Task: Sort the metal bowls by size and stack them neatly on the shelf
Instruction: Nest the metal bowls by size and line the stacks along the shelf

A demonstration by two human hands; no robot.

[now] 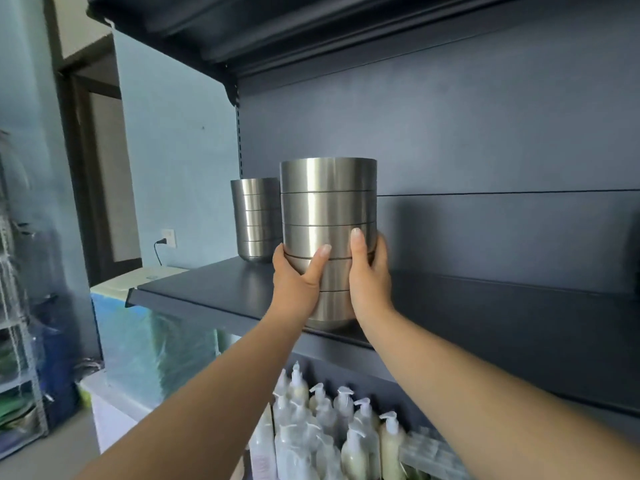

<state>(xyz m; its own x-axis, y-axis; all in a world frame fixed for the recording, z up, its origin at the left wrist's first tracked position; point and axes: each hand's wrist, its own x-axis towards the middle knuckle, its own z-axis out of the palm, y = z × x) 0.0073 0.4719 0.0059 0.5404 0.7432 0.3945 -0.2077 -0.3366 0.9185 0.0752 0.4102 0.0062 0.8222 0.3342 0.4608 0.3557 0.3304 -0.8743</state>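
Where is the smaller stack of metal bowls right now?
In the head view the smaller stack of bowls stands at the shelf's left end against the back panel, just left of and behind the taller stack held by both hands.

Both arms reach up and forward, bare to the elbow.

The left hand (296, 284) and right hand (370, 275) face each other, palms inward, fingers curled around a stack of bowls (328, 209) from either side, thumbs pointing up along its front, wrists straight, forearms converging.
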